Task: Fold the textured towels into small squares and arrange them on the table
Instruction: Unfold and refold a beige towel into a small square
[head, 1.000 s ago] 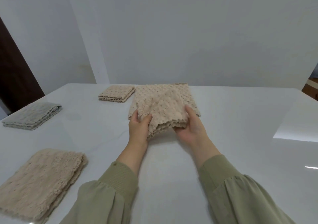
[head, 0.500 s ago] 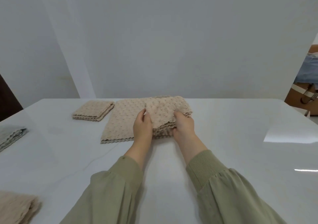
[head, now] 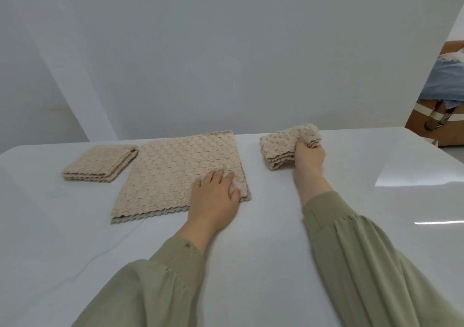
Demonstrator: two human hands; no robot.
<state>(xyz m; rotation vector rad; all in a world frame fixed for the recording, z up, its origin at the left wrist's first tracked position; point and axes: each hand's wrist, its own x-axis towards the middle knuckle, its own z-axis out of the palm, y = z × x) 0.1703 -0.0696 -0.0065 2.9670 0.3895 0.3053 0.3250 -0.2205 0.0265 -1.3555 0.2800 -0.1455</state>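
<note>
A small folded beige towel square [head: 281, 145] sits at the back right of the white table [head: 276, 226], and my right hand [head: 307, 157] grips its near right corner with curled fingers. A larger beige textured towel [head: 175, 171] lies flat in the middle, two layers showing at its near edge. My left hand [head: 214, 197] rests flat on its near right corner, fingers spread. Another folded beige square [head: 100, 162] lies to the left of the flat towel.
A pale wall stands close behind the table's far edge. At the far right, beyond the table, a brown box with a striped bag [head: 437, 123] and blue cloth is in sight. A thin white cable [head: 105, 248] runs across the table's near left.
Both hands held the folded towel over the flat one; now my right hand has carried it to the right and my left hand has dropped onto the flat towel. The view has shifted right.
</note>
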